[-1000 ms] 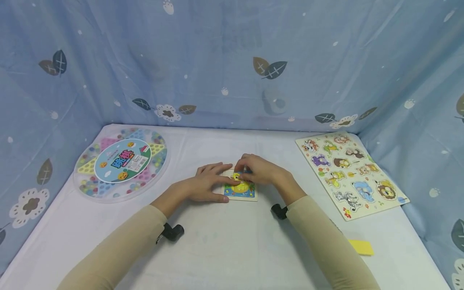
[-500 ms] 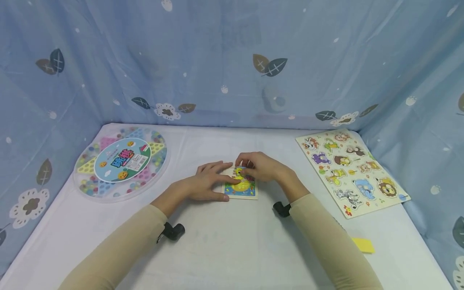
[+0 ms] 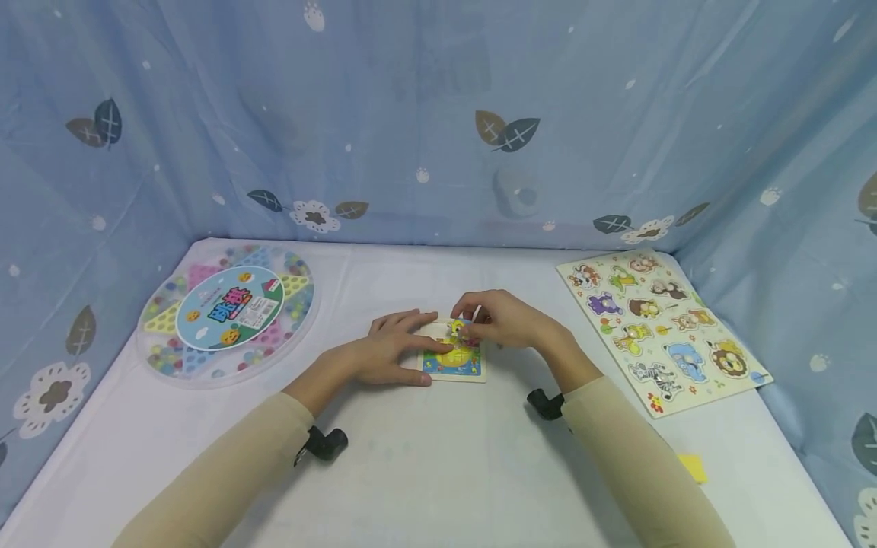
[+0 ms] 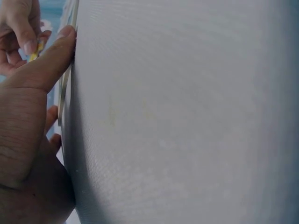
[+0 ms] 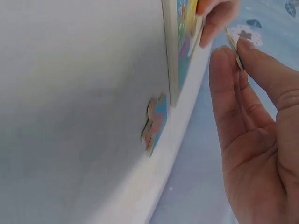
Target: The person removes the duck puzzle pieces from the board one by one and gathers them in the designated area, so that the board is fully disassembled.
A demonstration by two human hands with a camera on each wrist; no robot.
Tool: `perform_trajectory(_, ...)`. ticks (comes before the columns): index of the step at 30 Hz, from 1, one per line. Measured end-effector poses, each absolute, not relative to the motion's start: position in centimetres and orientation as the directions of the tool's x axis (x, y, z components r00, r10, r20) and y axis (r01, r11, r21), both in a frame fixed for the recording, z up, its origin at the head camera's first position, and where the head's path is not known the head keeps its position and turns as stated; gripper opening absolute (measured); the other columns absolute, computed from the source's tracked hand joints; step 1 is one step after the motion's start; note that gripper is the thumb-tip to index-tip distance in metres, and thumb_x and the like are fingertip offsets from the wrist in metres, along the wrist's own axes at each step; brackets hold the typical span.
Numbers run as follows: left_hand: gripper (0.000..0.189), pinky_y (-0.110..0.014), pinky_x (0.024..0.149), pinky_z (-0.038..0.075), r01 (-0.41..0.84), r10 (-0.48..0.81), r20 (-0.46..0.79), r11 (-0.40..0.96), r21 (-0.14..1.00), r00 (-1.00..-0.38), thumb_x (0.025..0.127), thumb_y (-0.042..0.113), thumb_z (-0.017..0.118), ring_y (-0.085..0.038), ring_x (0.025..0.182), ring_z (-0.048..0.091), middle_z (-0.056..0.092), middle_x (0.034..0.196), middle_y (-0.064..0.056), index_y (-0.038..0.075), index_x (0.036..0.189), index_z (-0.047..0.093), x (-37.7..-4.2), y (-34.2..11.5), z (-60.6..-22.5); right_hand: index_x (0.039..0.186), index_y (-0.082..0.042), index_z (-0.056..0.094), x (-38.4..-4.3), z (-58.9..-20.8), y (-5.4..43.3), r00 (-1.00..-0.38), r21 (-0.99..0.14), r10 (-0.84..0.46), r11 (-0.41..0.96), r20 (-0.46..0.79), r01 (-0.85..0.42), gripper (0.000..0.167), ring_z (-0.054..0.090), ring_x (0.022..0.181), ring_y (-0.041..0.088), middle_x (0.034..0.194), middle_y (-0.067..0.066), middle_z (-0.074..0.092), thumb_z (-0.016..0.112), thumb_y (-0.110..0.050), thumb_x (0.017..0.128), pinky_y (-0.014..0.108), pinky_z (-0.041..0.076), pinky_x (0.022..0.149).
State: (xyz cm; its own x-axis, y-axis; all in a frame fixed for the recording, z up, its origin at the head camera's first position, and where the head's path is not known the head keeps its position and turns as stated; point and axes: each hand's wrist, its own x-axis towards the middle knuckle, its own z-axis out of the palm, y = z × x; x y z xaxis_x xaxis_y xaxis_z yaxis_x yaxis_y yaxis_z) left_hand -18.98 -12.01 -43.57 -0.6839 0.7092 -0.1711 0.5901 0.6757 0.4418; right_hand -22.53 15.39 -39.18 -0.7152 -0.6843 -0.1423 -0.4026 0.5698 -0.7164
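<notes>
A small square jigsaw puzzle (image 3: 454, 358) with a yellow animal on a blue ground lies flat on the white tabletop (image 3: 438, 457), between the two hands. The left hand (image 3: 390, 352) rests along the puzzle's left edge, its fingers (image 3: 411, 323) straight and lying close together, the index reaching onto the upper part of the board and the thumb (image 4: 44, 63) pressed against the near edge. The right hand (image 3: 503, 320) hangs over the puzzle's far right corner, thumb and forefinger pinched on a thin puzzle piece (image 5: 232, 46), held edge-on just above the board. Another loose piece (image 5: 154, 123), blue and pink, lies on the tabletop just beside the board. A round Chinese checkers set (image 3: 229, 312) sits well off to the left, and an animal peg puzzle board (image 3: 661, 327) lies to the right.
</notes>
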Motion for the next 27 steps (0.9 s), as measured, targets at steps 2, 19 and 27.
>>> perform_trajectory(2,0.060,-0.063,0.115,0.018,0.593,0.710,-0.170,0.675,0.438,-0.683,0.093,0.064,0.064,-0.035,0.158,0.008,0.012,0.173,0.002,0.051,0.149,0.048,-18.9,-12.0,-43.6,0.123,-0.016,0.068,-22.4,-39.1,15.8,-0.721,-0.725,-0.678,0.569,-0.146,-0.388,0.023,0.069,0.083,0.026,0.108,0.005,0.066,0.068,-0.013,0.100,0.037,0.057,0.057)
perform_trajectory(19,0.059,-0.063,0.116,0.017,0.589,0.709,-0.162,0.672,0.448,-0.686,0.092,0.063,0.066,-0.034,0.158,0.008,0.013,0.173,0.002,0.052,0.148,0.049,-18.8,-12.1,-43.7,0.120,-0.013,0.069,-21.9,-38.6,19.5,-0.741,-0.724,-0.670,0.534,-0.046,-0.437,0.023,0.066,0.070,0.029,0.088,0.005,0.069,0.071,-0.011,0.098,0.030,0.048,0.061)
perform_trajectory(27,0.058,-0.063,0.116,0.017,0.599,0.718,-0.140,0.658,0.457,-0.682,0.092,0.063,0.067,-0.032,0.158,0.007,0.015,0.172,0.003,0.052,0.147,0.050,-19.1,-12.2,-44.1,0.120,-0.016,0.071,-21.6,-38.4,20.9,-0.773,-0.696,-0.634,0.569,-0.033,-0.437,0.023,0.056,0.067,0.017,0.099,0.001,0.065,0.072,-0.012,0.097,0.031,0.048,0.063)
